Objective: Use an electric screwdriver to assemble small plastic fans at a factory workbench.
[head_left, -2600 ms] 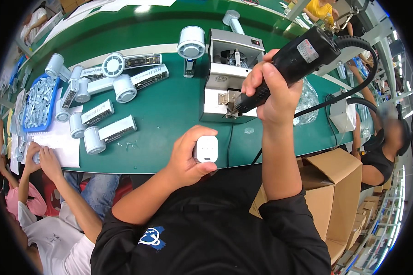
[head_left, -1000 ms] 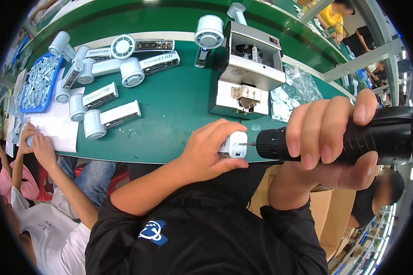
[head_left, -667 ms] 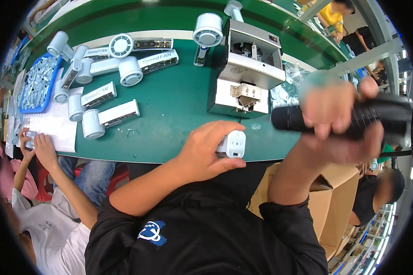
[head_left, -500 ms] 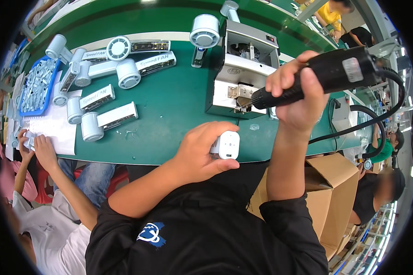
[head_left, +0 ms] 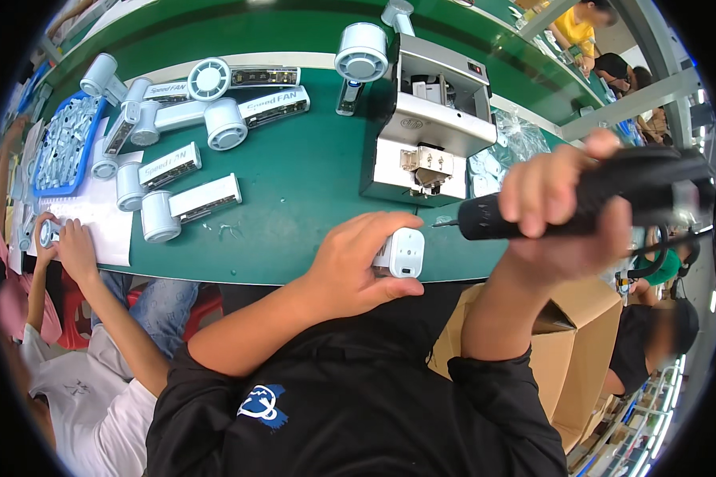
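Observation:
My left hand [head_left: 348,258] is wrapped round a white handheld fan [head_left: 407,253] near the table's front edge. The fan's flat end faces up, with small holes and a dark slot; most of its body is hidden by my fingers. In my right hand [head_left: 565,195], slightly blurred, is a black electric screwdriver [head_left: 479,219]. Held nearly level, its thin bit points left, above and to the right of the fan and apart from it. Whether a screw sits on the bit is too small to tell. Just beyond stands a metal screw feeder [head_left: 441,119].
Several part-assembled handheld fans [head_left: 207,199] lie on the green table [head_left: 294,183] at left. A blue tray [head_left: 79,171] of small parts stands farther left, beside a co-worker's hands [head_left: 75,238]. An open cardboard box [head_left: 581,358] sits at lower right. The screwdriver's cable trails right.
My right hand has drawn the screwdriver away from the screw feeder, down and to the right, and levelled it. My left hand with the fan has barely moved.

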{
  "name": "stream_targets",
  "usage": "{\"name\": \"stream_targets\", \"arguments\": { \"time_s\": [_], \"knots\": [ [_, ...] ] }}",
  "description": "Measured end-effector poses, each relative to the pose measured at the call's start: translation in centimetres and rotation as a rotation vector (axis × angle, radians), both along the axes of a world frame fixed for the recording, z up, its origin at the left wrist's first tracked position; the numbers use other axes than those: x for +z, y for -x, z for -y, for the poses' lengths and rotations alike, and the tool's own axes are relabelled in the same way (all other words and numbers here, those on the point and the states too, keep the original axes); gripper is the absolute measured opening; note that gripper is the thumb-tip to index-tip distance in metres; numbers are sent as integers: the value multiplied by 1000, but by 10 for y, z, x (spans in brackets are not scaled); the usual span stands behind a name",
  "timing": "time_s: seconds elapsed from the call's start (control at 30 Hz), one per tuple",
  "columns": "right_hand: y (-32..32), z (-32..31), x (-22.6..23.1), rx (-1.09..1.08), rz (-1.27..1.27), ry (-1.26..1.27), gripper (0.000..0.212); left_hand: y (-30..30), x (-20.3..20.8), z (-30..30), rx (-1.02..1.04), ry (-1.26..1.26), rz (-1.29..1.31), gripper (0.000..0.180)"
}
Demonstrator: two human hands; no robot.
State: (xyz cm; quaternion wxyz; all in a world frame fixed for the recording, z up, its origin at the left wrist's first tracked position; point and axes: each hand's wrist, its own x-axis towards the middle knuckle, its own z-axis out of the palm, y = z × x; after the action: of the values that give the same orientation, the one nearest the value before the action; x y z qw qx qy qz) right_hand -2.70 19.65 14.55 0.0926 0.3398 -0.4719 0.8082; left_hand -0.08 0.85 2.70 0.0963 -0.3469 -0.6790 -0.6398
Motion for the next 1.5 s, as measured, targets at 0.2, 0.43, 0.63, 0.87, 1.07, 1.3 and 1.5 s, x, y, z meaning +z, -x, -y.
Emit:
{"name": "stream_targets", "arguments": {
  "time_s": [0.2,0.43,0.63,0.87,1.07,1.3,1.5],
  "knots": [
    [-5,11,27,138,-168,-49,52,0,3,0,1,94,36,60],
    [-3,16,25,170,-169,-94,43,0,6,-2,14,101,29,56],
    [-4,19,23,134,-206,-114,44,-1,6,-1,14,123,39,56],
    [-3,16,21,170,-182,-43,50,-1,6,-2,11,133,34,55],
    [-3,14,22,180,-185,-46,48,-2,5,-4,19,127,39,55],
    [-3,14,20,165,-166,-34,45,-4,2,-5,37,137,27,56],
    [-1,14,18,187,-168,-54,41,-2,2,-4,39,140,21,56]
  ]
}}
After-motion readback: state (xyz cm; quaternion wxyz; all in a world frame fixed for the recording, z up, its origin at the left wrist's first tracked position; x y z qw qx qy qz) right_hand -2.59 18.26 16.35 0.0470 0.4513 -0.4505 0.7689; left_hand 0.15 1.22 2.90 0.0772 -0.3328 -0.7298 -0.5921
